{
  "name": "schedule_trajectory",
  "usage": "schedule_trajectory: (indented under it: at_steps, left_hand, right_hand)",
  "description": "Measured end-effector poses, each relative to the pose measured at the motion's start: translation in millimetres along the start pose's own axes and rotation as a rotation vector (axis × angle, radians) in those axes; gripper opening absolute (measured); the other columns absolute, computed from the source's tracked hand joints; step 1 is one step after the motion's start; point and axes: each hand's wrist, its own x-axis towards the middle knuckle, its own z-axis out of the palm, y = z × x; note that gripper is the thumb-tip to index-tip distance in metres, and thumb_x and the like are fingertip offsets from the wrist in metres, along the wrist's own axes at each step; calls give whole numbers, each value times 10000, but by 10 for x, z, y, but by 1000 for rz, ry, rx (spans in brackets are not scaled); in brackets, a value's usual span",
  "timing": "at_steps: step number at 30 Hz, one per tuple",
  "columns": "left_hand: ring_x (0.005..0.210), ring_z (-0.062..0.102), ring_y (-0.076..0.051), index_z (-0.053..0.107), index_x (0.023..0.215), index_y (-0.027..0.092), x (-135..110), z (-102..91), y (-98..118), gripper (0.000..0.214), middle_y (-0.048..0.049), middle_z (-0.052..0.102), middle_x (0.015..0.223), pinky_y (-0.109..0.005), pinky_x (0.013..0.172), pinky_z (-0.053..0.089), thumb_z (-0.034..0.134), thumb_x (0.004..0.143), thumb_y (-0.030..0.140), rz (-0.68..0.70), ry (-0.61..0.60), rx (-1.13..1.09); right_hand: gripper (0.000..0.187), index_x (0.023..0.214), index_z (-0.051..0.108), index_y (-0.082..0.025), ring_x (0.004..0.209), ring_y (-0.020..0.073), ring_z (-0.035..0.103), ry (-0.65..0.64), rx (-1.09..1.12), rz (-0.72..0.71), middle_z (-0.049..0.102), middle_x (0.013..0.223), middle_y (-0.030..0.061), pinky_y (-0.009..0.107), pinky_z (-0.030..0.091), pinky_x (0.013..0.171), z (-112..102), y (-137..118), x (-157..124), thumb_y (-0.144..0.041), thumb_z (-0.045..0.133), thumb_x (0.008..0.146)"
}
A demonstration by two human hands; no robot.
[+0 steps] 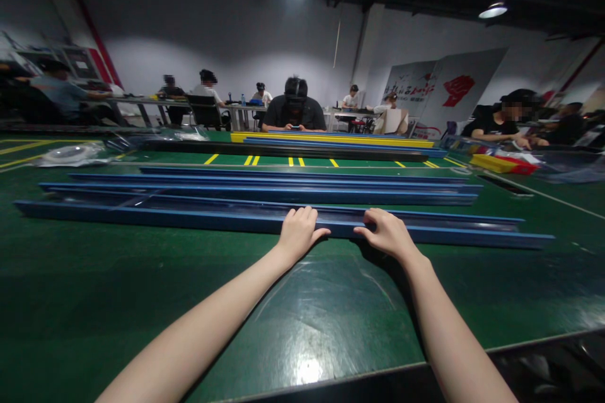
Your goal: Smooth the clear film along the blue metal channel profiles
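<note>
A long blue U-shaped channel (227,221) lies crosswise on the green tabletop, its open side up. My left hand (301,230) grips its near wall around the middle, fingers over the top edge and thumb stretched along the outer face. A short way to the right, my right hand (384,230) holds the same wall, fingers curled over the edge and thumb on the front. Some fingertips are hidden inside the channel. Just behind it rest more blue channels (378,194), roughly parallel. A clear strip of film (142,199) crosses the left part of the channels.
Farther back lie a long black bar (283,150) and a yellow bar (331,138) among blue ones. Bagged items (70,154) sit at left; yellow and red bins (503,164) stand at right. Across the table a person (293,110) leans over a small device. Other people sit around the room.
</note>
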Motion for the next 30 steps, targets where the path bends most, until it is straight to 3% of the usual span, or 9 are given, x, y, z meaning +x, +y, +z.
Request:
schedule_trajectory:
  at_steps: [7, 17, 30]
  left_hand:
    - [783, 507, -205, 517, 805, 152, 1, -6, 3, 401, -65, 568, 813, -308, 664, 325, 454, 764, 545, -2, 3, 24]
    - [776, 512, -202, 524, 820, 153, -2, -12, 12, 393, -58, 579, 807, -297, 655, 326, 467, 762, 538, -7, 7, 34]
    - [797, 524, -195, 544, 816, 160, -13, 7, 10, 358, -44, 612, 830, -313, 666, 306, 463, 787, 507, 37, -5, 26]
  right_hand:
    - [240, 688, 504, -204, 743, 161, 518, 5, -9, -37, 583, 767, 31, 232, 307, 567, 27, 3, -10, -434, 474, 751]
    - [302, 752, 527, -199, 781, 159, 526, -36, -45, -106, 590, 812, 40, 237, 336, 603, 105, -188, 40, -453, 381, 827]
    - [333, 995, 589, -215, 964, 163, 541, -66, 50, -86, 617, 1032, 44, 249, 394, 763, 110, -179, 35, -434, 404, 826]
